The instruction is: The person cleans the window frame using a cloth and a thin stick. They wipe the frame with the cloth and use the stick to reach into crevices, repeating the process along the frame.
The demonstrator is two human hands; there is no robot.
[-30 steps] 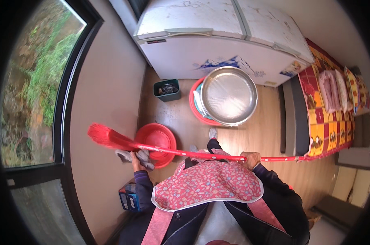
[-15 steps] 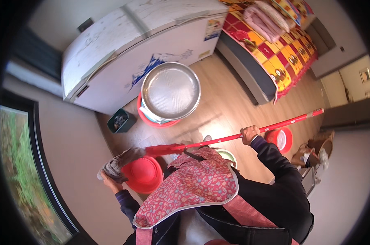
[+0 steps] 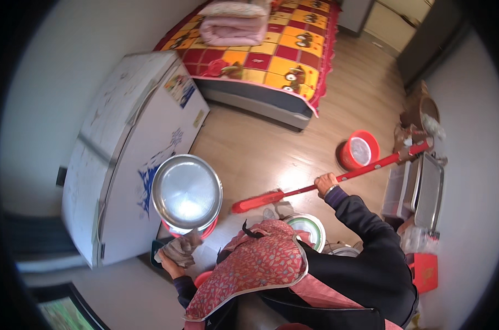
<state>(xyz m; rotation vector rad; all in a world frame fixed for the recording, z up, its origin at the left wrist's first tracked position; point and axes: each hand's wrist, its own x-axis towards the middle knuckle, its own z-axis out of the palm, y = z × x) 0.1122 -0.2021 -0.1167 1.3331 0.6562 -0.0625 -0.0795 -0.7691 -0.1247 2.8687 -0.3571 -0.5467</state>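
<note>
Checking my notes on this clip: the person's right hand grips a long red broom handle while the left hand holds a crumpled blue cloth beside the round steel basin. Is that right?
Nearly. In the head view the right hand does grip the long red broom handle, and the left hand is beside the round steel basin, but the crumpled cloth it holds is grey-brown, not blue.

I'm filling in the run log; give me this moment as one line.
right hand: grips red broom mid-handle | left hand: holds grey cloth | nearby: steel basin, white freezer

Red broom (image 3: 326,182) in right hand (image 3: 325,182), rag (image 3: 179,248) in left hand (image 3: 171,266)
</note>
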